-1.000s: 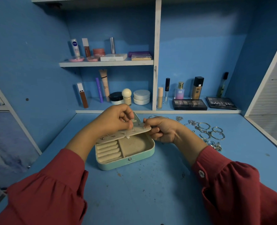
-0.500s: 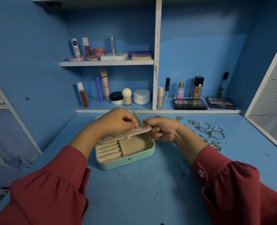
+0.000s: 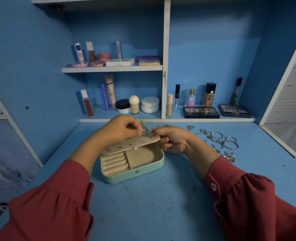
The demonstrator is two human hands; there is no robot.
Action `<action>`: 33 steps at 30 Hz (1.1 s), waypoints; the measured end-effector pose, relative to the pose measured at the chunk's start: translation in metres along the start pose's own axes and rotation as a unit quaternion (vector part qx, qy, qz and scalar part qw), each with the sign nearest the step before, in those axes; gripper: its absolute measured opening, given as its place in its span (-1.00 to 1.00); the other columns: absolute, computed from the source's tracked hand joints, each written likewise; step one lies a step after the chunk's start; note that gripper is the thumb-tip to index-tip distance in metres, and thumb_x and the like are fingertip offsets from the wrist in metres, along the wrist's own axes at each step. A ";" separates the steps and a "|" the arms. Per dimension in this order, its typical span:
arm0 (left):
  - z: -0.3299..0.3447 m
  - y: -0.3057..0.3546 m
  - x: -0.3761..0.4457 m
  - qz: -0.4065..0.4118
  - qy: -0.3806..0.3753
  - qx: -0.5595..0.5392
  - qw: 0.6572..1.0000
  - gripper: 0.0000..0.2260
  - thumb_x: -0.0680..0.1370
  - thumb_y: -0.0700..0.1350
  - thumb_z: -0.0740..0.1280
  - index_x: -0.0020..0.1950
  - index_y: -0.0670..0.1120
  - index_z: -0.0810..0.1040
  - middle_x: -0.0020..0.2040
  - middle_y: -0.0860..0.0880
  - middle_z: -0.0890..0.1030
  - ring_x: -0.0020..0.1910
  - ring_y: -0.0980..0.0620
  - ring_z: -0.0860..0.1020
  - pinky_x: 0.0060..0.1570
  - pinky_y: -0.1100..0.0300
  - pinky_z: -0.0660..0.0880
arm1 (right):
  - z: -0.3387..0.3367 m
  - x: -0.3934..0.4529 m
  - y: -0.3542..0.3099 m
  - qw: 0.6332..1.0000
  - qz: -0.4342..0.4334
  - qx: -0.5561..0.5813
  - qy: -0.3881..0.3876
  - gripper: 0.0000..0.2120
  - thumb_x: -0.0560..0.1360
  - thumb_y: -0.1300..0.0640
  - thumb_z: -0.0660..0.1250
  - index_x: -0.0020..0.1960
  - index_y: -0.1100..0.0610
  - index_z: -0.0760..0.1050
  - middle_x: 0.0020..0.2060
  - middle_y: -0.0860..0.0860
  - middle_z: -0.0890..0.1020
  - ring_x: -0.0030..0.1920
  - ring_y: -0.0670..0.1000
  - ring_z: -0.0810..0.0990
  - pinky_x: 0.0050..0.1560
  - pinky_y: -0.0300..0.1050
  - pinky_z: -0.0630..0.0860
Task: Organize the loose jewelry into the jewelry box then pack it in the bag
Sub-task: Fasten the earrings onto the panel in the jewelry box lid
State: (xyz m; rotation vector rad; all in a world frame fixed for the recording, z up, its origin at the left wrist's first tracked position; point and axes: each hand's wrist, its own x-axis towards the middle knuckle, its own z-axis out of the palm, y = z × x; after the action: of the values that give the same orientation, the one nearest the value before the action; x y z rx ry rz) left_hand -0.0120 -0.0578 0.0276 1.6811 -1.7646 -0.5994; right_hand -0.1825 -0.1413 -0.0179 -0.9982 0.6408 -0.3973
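A blue bench sits in a blue alcove with white-edged shelves holding cosmetics: tubes, jars, bottles and two dark palettes.

The mint jewelry box lies open near the middle of the bench, its front snap toward the person. Inside, beige ring rolls fill the left part and a bare compartment the right. A beige earring panel is raised over the back of the box, sloping up to the right, with several small studs set along it.

The left hand is curled over the panel's upper edge, thumb and fingertips pinching something small and pale at it; what exactly cannot be told. The right hand grips the panel's right end, thumb on top by a stud and fingers curled beneath. Both arms wear red sleeves.

The loose jewelry, silver hoops, rings and chain pieces, lies on the bench to the right of the box, just beyond the right hand and apart from the box.
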 end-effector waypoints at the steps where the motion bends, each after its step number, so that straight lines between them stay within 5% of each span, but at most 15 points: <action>1: -0.002 -0.002 -0.001 -0.004 -0.003 -0.001 1.000 -0.88 0.47 -0.24 0.43 -0.18 -0.03 0.61 -0.21 0.08 0.63 -0.22 0.20 0.54 -0.14 0.39 0.45 | 0.000 0.000 0.000 1.000 0.001 -0.001 0.000 -0.73 0.55 0.39 0.06 -0.27 0.16 0.33 -0.61 -0.07 0.34 -0.67 -0.19 0.18 -0.65 -0.41 0.00; 13: -0.003 -0.006 -0.006 -0.003 -0.005 -0.015 1.000 -0.81 0.44 -0.28 0.45 -0.25 0.01 0.64 -0.33 0.15 0.64 -0.31 0.32 0.53 -0.24 0.49 0.41 | 0.000 0.001 0.000 1.000 -0.001 -0.002 0.000 -0.74 0.54 0.40 0.07 -0.26 0.16 0.32 -0.61 -0.07 0.32 -0.67 -0.19 0.18 -0.66 -0.40 0.01; 20: -0.003 -0.008 -0.008 -0.024 0.031 -0.032 0.999 -0.79 0.43 -0.34 0.41 -0.21 -0.02 0.64 -0.18 -0.02 0.68 -0.17 0.11 0.58 -0.02 0.21 0.51 | 0.000 0.000 0.000 1.000 0.000 -0.006 -0.001 -0.73 0.55 0.39 0.06 -0.27 0.16 0.34 -0.61 -0.07 0.34 -0.67 -0.19 0.18 -0.66 -0.41 0.01; 26: -0.004 -0.009 -0.008 -0.020 0.027 -0.050 0.998 -0.81 0.40 -0.33 0.46 -0.21 -0.02 0.67 -0.32 0.15 0.66 -0.27 0.28 0.58 -0.16 0.44 0.43 | 0.000 0.001 0.001 1.000 -0.001 -0.010 0.005 -0.72 0.54 0.39 0.06 -0.29 0.14 0.30 -0.62 -0.08 0.32 -0.67 -0.19 0.17 -0.66 -0.41 0.00; 33: -0.003 -0.009 -0.009 -0.002 0.016 -0.034 0.999 -0.85 0.49 -0.30 0.40 -0.13 -0.05 0.66 -0.19 0.10 0.66 -0.26 0.37 0.56 -0.17 0.55 0.40 | 0.000 0.001 0.000 1.000 0.003 -0.009 0.003 -0.72 0.54 0.39 0.08 -0.29 0.16 0.34 -0.61 -0.07 0.33 -0.67 -0.19 0.17 -0.65 -0.41 0.00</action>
State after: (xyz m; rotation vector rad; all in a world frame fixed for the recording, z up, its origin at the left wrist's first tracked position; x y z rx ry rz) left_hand -0.0034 -0.0493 0.0226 1.6399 -1.6994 -0.6247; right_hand -0.1822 -0.1419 -0.0183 -1.0121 0.6530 -0.3904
